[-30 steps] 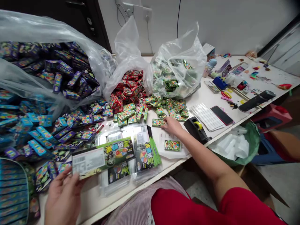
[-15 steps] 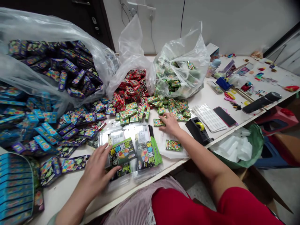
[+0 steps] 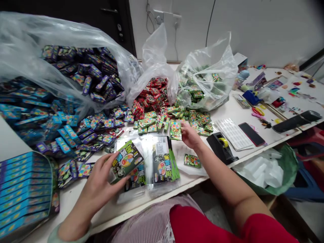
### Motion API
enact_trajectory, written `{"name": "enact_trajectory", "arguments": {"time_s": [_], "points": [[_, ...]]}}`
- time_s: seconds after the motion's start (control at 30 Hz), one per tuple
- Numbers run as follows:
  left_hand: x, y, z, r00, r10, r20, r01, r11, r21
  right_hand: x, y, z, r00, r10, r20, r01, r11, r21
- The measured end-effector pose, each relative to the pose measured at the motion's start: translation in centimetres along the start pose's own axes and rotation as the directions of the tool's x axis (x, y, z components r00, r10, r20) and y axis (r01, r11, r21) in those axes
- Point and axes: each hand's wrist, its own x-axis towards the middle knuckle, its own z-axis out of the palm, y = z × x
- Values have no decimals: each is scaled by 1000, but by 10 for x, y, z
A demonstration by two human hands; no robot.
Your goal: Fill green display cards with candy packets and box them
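My left hand [image 3: 101, 179] grips a black and green packet [image 3: 127, 160] between thumb and fingers, tilted above a matching packet on clear plastic. To its right lies a stack of black and green packets [image 3: 162, 165]. In my right hand [image 3: 190, 135] a small green box [image 3: 176, 129] is pinched at its right edge, upright, in front of the pile of green boxes [image 3: 199, 119]. Another green box [image 3: 192, 160] lies on white paper below my right hand. A pile of red boxes [image 3: 152, 96] spills from a plastic bag behind.
Purple boxes [image 3: 101, 81] fill a large bag, with blue boxes [image 3: 67, 138] at the left. A tape dispenser [image 3: 221, 146], sticker sheets [image 3: 234, 133] and a phone [image 3: 251, 133] lie right. A green bin [image 3: 286, 172] stands beyond the table edge.
My left hand has closed on the top packet and lifted and tilted it. My right hand has picked up a green box and raised it upright. The view has shifted left.
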Motion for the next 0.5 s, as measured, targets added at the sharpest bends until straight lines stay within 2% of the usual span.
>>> {"name": "enact_trajectory", "arguments": {"time_s": [0.07,0.1,0.2,0.3,0.37,0.43,0.5], "points": [[-5,0,-5,1000,-14,-7,14,1000,-15,-8,-10,17,991,70,114,-95,968,231],[-8,-1,-7,1000,-23,-1,23,1000,-19,-12,-13,27,982,82,170,-128,951,281],[-21,-3,-14,999,-48,14,48,999,-9,-17,-15,54,956,48,288,-118,966,231],[-35,-7,-20,995,-95,3,95,995,42,-11,-6,82,958,-18,287,14,1000,18],[-45,-10,-24,992,-125,-10,125,990,71,-6,0,97,953,-73,293,141,965,-221],[-52,-13,-25,990,-143,-20,144,987,76,-2,3,106,931,-131,342,292,829,-478],[-58,-16,-26,987,-155,-28,157,985,69,-1,0,110,898,-201,391,422,643,-639]]}}
